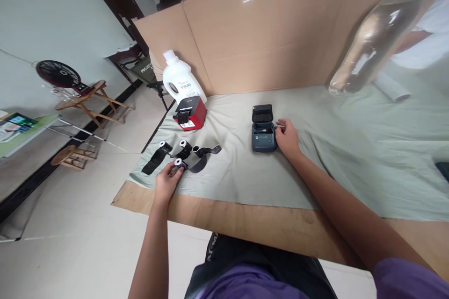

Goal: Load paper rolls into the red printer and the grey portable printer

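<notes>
My left hand [167, 180] pinches a small paper roll [179, 163] with a white end and dark outer wrap, near the cloth's front left. Just behind it lie several similar rolls, among them one with a dark strip unrolled [153, 161] and another roll [184, 145]. A dark blue portable label printer [264, 142] stands mid-table with its lid [262, 113] raised. Against the printer's right side is my right hand [287, 138], fingers curled together. Something thin and pale shows between its thumb and finger, too small to name.
Behind the rolls stand a red and black printer [195, 114] and a white detergent bottle [182, 77]. A cardboard panel [273, 32] closes off the back. At right are a large clear bottle [379, 42] with a blue cap, a white tube [393, 86] and another person's arm [412, 39].
</notes>
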`<act>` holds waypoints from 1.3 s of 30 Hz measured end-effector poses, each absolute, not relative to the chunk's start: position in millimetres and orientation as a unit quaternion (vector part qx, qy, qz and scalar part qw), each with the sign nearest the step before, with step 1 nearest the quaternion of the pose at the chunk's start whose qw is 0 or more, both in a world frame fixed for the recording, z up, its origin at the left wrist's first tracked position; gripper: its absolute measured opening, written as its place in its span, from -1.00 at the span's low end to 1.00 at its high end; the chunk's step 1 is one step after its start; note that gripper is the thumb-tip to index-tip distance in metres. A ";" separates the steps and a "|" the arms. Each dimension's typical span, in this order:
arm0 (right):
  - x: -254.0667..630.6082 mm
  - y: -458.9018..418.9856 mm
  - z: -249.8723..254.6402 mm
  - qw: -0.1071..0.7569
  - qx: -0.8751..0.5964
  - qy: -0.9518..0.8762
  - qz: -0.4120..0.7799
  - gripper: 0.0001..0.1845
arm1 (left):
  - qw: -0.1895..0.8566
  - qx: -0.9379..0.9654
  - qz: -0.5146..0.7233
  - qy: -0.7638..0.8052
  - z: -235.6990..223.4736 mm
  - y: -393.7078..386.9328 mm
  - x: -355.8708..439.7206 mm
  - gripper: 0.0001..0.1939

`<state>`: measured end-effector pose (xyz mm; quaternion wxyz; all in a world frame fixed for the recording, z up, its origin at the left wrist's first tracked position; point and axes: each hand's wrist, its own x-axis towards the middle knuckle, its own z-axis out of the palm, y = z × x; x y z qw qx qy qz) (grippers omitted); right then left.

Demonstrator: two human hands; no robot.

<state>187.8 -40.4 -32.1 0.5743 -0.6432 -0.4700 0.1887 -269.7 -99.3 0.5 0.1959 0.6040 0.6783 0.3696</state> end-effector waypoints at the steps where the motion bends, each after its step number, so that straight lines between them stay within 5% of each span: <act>1: 187.8 -40.5 -31.9 0.576 -0.642 -0.468 0.189 -0.63 | 0.198 0.612 0.358 0.677 -1.0 -97.9 -269.8 -0.54; 6: 187.4 -41.4 -31.0 0.575 -0.643 -0.467 0.196 -0.63 | 0.171 0.600 0.396 0.673 7.6 -109.1 -266.6 -0.46; 9: 187.4 -41.9 -30.9 0.573 -0.640 -0.469 0.203 -0.62 | 0.114 0.598 0.430 0.667 30.3 -107.9 -256.9 -0.59; 19: 188.1 -39.6 -35.3 0.581 -0.637 -0.468 0.196 -0.63 | 0.117 0.755 0.094 0.638 69.4 -35.6 -199.2 -0.61; 24: 188.1 -38.0 -37.7 0.585 -0.634 -0.466 0.198 -0.66 | 0.178 0.776 0.261 0.545 81.2 -32.9 -140.0 -0.57; 29: 188.6 -38.8 -36.6 0.584 -0.630 -0.468 0.209 -0.66 | 0.356 0.764 0.362 0.398 91.7 -12.9 -42.1 -0.28; 35: 188.3 -43.0 -34.5 0.582 -0.627 -0.472 0.212 -0.67 | 0.425 0.781 0.343 0.302 58.8 22.5 23.5 -0.63; 39: 188.7 -44.6 -35.0 0.582 -0.622 -0.477 0.216 -0.68 | 0.389 0.820 0.293 0.301 36.6 27.4 34.9 -0.66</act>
